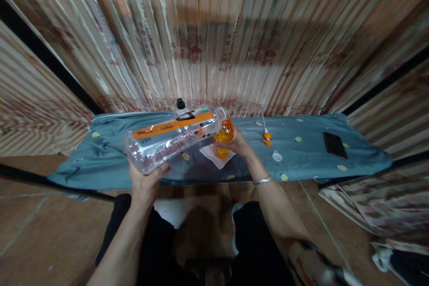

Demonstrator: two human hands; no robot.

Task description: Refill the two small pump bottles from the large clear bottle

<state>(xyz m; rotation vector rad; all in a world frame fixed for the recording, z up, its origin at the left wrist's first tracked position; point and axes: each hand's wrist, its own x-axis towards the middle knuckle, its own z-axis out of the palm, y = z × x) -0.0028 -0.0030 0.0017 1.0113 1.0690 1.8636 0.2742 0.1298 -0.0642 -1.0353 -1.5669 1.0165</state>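
A large clear plastic bottle [172,136] with an orange and silver label lies tilted across the middle of the head view. My left hand [145,178] is wrapped under its base end. Its open neck meets the top of a small orange spray bottle body [224,136], which my right hand [237,143] grips from the right. Under the orange bottle lies a white tissue [217,158]. To the right rests an orange spray head [267,138] with a thin white tube. Whether liquid is flowing between the two bottles I cannot tell.
Behind the large bottle stands a container with a black cap [180,103]. A white round lid [277,156] and a dark phone [335,145] lie on the blue-grey cloth [311,156]. Striped curtains [214,44] hang behind, with black poles [385,80] at the sides.
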